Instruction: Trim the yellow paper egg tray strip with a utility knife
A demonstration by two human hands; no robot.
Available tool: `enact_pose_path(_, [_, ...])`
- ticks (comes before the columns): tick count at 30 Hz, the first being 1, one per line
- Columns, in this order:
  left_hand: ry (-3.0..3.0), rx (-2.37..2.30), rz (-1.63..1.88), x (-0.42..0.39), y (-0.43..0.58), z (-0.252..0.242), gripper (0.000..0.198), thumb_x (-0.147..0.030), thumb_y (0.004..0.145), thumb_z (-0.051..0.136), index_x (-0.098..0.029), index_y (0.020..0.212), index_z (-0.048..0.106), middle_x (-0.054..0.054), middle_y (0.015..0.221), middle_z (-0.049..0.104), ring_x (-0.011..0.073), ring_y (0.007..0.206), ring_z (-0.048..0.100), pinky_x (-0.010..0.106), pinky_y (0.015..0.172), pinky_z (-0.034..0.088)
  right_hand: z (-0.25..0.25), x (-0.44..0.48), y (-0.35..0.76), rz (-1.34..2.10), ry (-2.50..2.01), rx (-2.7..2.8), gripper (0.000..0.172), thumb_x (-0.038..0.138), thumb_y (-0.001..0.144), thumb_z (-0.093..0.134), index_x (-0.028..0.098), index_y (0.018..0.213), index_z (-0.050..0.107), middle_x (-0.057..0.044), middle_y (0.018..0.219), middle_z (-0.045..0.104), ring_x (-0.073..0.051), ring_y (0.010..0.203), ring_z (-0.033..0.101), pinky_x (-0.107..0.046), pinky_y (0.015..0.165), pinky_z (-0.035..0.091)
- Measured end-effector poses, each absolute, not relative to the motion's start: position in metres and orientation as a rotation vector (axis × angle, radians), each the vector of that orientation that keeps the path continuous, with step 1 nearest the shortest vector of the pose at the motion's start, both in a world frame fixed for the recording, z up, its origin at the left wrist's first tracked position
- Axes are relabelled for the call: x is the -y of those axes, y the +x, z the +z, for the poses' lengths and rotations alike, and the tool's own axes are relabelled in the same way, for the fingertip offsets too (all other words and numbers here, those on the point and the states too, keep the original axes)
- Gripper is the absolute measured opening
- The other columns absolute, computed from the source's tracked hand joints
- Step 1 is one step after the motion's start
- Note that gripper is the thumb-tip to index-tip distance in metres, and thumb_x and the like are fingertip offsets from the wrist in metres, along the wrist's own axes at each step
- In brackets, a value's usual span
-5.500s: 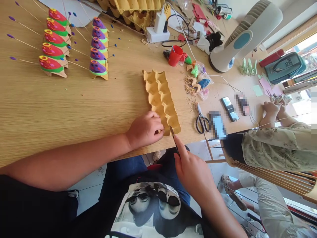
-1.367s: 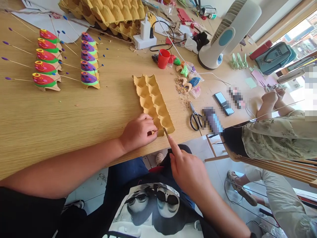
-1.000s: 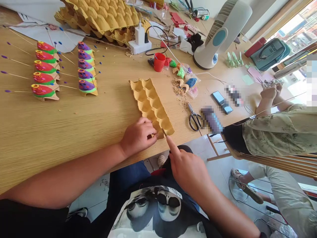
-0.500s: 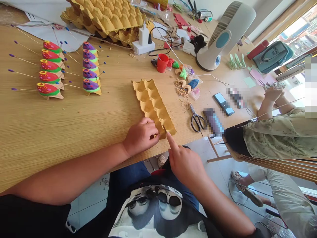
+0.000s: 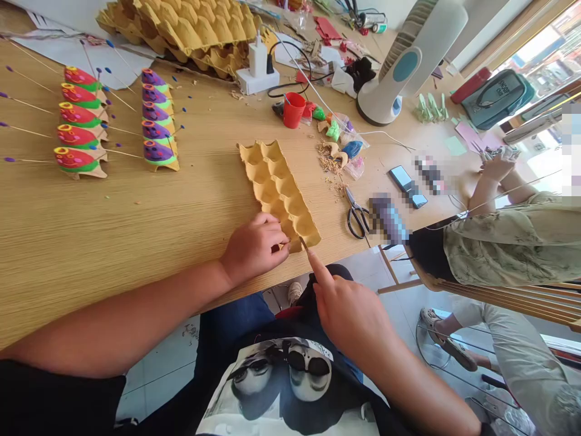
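Note:
A yellow egg-carton strip [image 5: 279, 181] with two rows of cups lies on the table, its short end close to the front edge. My left hand [image 5: 254, 249] is curled over its near left corner, gripping the cardboard. From the right, my right hand [image 5: 347, 306] holds a thin knife [image 5: 304, 244], index finger stretched along it and the tip at the strip's near end. Most of the knife is hidden under the palm. Black-handled scissors [image 5: 357, 218] lie just right of the strip.
Painted red carton pieces [image 5: 78, 113] and purple ones [image 5: 157, 121] with cotton swabs stand at left. Egg trays [image 5: 200, 27] are piled behind. A red cup [image 5: 294, 110], clay bags, a white fan [image 5: 394, 79] and a phone [image 5: 408, 186] lie beyond. Another person's hands [image 5: 497, 165] are at right.
My right hand has drawn slightly back toward me with the knife, and more of the blade shows. My left hand keeps its hold on the strip. The view has shifted slightly.

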State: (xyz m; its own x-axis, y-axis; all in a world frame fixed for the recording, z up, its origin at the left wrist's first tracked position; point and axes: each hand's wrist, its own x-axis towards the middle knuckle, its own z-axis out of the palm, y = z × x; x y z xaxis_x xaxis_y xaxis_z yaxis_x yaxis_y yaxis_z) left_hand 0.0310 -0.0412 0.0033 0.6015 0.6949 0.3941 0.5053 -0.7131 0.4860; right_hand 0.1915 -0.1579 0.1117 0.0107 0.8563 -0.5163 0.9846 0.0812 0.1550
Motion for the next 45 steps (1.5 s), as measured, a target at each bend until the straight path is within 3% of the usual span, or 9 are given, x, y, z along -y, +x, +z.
enact_pose_path(7, [2.505, -0.948, 0.811, 0.036, 0.03, 0.004, 0.022, -0.025, 0.089, 0.061, -0.021, 0.07, 0.071, 0.003, 0.074, 0.07, 0.0253, 0.102, 0.059, 0.037, 0.084, 0.051, 0.101, 0.162, 0.198, -0.36, 1.894, -1.976, 0.064, 0.025, 0.102, 0.041, 0.023, 0.163, 0.019, -0.002, 0.087, 0.076, -0.019, 0.07, 0.071, -0.03, 0.048, 0.028])
enact_pose_path(15, [2.491, -0.939, 0.834, 0.036, 0.028, 0.004, 0.021, -0.022, 0.088, 0.06, -0.021, 0.07, 0.072, 0.003, 0.076, 0.071, 0.0248, 0.103, 0.06, 0.037, 0.085, 0.052, 0.084, 0.165, 0.216, -0.486, 1.991, -2.103, 0.061, 0.026, 0.105, 0.038, 0.028, 0.162, 0.019, -0.002, 0.105, 0.076, -0.017, 0.086, 0.072, -0.026, 0.062, 0.042])
enact_pose_path(24, [2.476, -0.946, 0.794, 0.035, 0.028, 0.004, 0.02, -0.025, 0.089, 0.061, -0.021, 0.073, 0.073, 0.004, 0.076, 0.071, 0.0255, 0.106, 0.06, 0.038, 0.089, 0.052, 0.108, 0.154, 0.196, -0.368, 1.867, -1.918, 0.065, 0.026, 0.103, 0.039, 0.026, 0.164, 0.015, -0.001, 0.087, 0.075, -0.018, 0.069, 0.07, -0.028, 0.05, 0.035])
enact_pose_path(30, [2.473, -0.948, 0.781, 0.036, 0.028, 0.003, 0.022, -0.027, 0.09, 0.061, -0.021, 0.07, 0.071, 0.004, 0.074, 0.07, 0.0256, 0.108, 0.059, 0.038, 0.09, 0.051, 0.101, 0.149, 0.196, -0.371, 1.889, -1.968, 0.064, 0.025, 0.103, 0.038, 0.024, 0.163, 0.016, -0.003, 0.094, 0.076, -0.018, 0.075, 0.071, -0.027, 0.052, 0.035])
enact_pose_path(45, [2.503, -0.955, 0.787, 0.041, 0.029, 0.004, 0.018, -0.023, 0.087, 0.061, -0.022, 0.073, 0.072, 0.003, 0.078, 0.071, 0.0251, 0.106, 0.06, 0.037, 0.083, 0.052, 0.099, 0.156, 0.194, -0.354, 1.846, -1.922, 0.066, 0.026, 0.103, 0.039, 0.023, 0.163, 0.012, -0.003, 0.089, 0.074, -0.018, 0.07, 0.07, -0.027, 0.051, 0.037])
